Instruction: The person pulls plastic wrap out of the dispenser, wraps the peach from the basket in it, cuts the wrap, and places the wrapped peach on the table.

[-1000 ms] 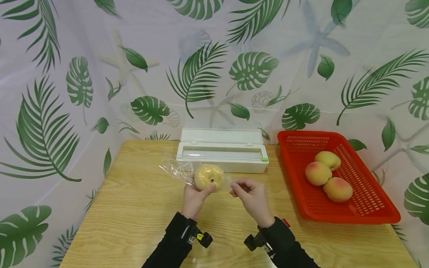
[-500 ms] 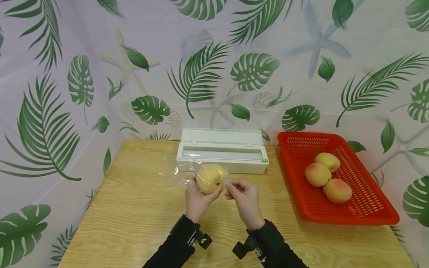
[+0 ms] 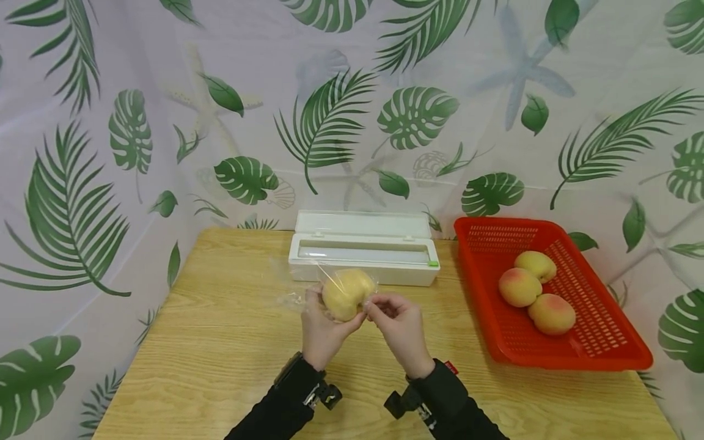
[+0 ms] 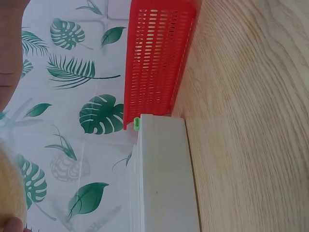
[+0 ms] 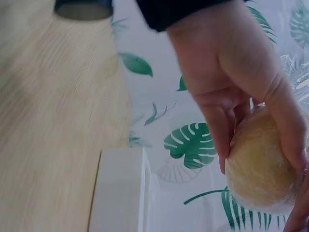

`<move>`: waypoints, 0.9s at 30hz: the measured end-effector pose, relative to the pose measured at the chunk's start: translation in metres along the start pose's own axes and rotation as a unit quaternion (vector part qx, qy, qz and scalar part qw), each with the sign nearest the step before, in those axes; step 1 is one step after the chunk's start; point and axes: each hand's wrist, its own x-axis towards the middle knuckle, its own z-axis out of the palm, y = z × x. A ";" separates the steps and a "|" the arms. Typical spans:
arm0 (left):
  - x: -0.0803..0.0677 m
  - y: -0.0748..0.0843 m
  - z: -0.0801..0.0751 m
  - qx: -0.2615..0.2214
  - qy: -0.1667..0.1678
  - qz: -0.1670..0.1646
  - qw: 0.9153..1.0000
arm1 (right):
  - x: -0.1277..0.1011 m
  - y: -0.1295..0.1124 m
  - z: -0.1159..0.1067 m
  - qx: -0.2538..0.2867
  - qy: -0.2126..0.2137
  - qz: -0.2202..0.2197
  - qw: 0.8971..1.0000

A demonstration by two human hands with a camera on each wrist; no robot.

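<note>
A yellow peach [image 3: 345, 292] in clear plastic wrap is held up off the table, in front of a white wrap dispenser [image 3: 363, 273]. My left hand [image 3: 323, 331] grips it from below and the left, thumb across its near side. Loose wrap [image 3: 291, 298] trails out to the left of the fruit. At the peach's right side, my right hand [image 3: 401, 331] pinches the film's edge between thumb and forefinger. The right wrist view shows the wrapped peach [image 5: 260, 162] with fingers around it and crinkled film behind. Only a sliver of peach [image 4: 10, 186] enters the left wrist view.
A red perforated basket [image 3: 486, 330] stands at the right with three peaches [image 3: 552, 314] in it. The dispenser's lid [image 3: 363, 223] is raised at the table's back edge. Behind the wooden table [image 3: 231, 342] hangs a leaf-patterned cloth [image 3: 341, 55].
My right hand has moved left, up against the peach, bringing the film's edge in toward it. The peach has turned in my left hand, and the trailing wrap on the left has sunk lower.
</note>
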 end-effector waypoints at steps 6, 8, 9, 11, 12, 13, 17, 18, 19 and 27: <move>0.000 0.001 0.001 -0.015 -0.005 0.013 1.000 | 0.004 0.005 -0.002 -0.159 0.019 -0.207 0.965; 0.000 0.002 0.001 -0.043 -0.024 0.002 0.999 | 0.005 0.007 -0.003 -0.169 0.028 -0.241 0.955; 0.000 0.002 0.001 -0.065 -0.037 -0.009 0.997 | 0.005 0.008 -0.004 -0.171 0.030 -0.247 0.953; -0.001 0.004 -0.002 -0.100 -0.065 -0.031 0.992 | 0.006 0.010 -0.006 -0.175 0.024 -0.245 0.953; 0.000 0.007 -0.004 -0.110 -0.078 -0.036 0.990 | 0.006 0.011 -0.007 -0.171 0.014 -0.231 0.958; 0.000 0.010 -0.006 -0.126 -0.094 -0.044 0.987 | 0.006 0.012 -0.009 -0.161 0.001 -0.209 0.965; 0.002 0.011 -0.013 -0.192 -0.161 -0.055 0.967 | 0.007 0.008 -0.014 -0.069 -0.082 -0.079 0.991; 0.002 0.010 -0.014 -0.209 -0.179 -0.057 0.960 | 0.008 0.006 -0.016 -0.028 -0.108 -0.035 0.993; 0.002 0.006 -0.014 -0.230 -0.195 -0.064 0.951 | 0.008 0.005 -0.017 0.012 -0.131 0.006 0.991; 0.002 0.001 -0.016 -0.226 -0.273 -0.096 0.930 | 0.007 0.003 -0.023 0.083 -0.193 0.102 0.972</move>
